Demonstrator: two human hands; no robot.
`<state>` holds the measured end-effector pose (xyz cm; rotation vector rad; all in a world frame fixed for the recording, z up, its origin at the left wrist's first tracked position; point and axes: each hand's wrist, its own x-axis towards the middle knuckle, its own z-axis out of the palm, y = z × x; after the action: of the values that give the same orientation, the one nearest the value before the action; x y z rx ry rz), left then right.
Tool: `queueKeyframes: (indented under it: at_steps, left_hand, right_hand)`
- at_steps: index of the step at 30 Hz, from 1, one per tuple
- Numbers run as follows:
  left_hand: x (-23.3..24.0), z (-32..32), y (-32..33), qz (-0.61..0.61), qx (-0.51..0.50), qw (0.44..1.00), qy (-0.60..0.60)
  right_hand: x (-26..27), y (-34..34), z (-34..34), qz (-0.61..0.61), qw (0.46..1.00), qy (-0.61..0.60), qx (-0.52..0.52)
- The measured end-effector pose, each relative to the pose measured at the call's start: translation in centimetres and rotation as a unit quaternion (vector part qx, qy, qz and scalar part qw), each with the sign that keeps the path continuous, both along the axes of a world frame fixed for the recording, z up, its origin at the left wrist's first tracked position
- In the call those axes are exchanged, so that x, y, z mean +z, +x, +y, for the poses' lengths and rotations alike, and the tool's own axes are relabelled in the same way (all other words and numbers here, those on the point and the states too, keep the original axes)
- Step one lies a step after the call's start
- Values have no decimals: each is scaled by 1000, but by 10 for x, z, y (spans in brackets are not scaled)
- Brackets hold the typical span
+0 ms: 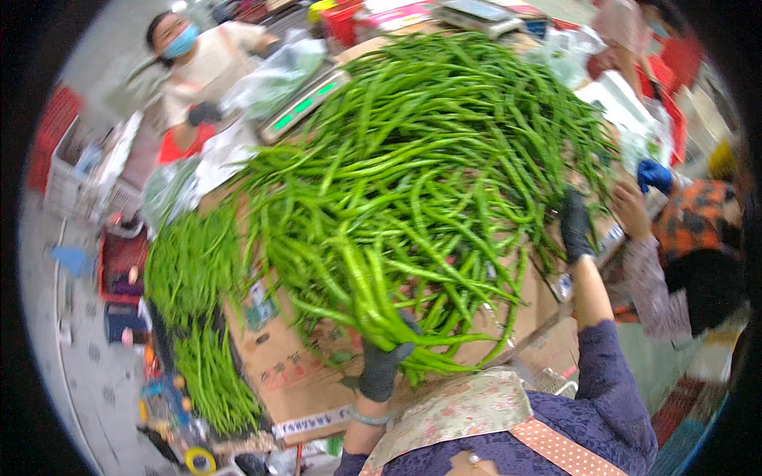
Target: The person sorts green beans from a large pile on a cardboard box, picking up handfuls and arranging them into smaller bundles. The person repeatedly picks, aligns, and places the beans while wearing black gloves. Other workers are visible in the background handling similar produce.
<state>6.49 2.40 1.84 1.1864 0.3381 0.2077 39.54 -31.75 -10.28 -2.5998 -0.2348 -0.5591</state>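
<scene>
Long green chili peppers [417,143] lie in a large heap on flattened cardboard [286,369]. My left hand [381,366], in a dark glove, grips a bunch of long peppers [366,285] at the heap's near edge. My right hand [574,229], also gloved, reaches to the right edge of the heap; its fingers are partly hidden among peppers, and whether it grips any is unclear. Smaller sorted piles of peppers [190,268] lie at the left. A digital scale [303,104] with lit green displays stands behind them, carrying a plastic bag of green produce [283,83].
A masked co-worker [202,65] stands beyond the scale. Other people's hands [634,205] are near the right edge. Another scale [476,18] stands at the back. Crates [122,268] and a roll of yellow tape [199,461] are at the left.
</scene>
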Motion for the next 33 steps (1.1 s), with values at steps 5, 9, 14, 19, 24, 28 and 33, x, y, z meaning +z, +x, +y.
queueKeyframes:
  at_steps: [5, 9, 14, 19, 24, 28, 33]
  left_hand:
    - [4, 1, 3, -40, -39, 998, -8]
    - [7, -7, 5, -25, -13, 998, -53]
    - [9, -8, -2, 3, -42, 999, 3]
    - [22, -20, 0, -43, -91, 982, 157]
    - [56, -79, 7, -125, -128, 968, 175]
    - [69, -114, 29, -159, -157, 957, 183]
    - [60, -146, 35, -227, -60, 800, 551]
  right_hand:
    - [60, -71, 38, -91, 956, 279, -17]
    - [83, -194, 96, 122, 923, 255, 261]
    - [109, -261, 135, 375, 795, 1, 477]
    - [142, -249, 132, 256, 814, 3, 521]
    - [152, -258, 120, 305, 730, 396, 466]
    - [140, -253, 107, 355, 655, 557, 367]
    - [125, -243, 77, 300, 591, 650, 371]
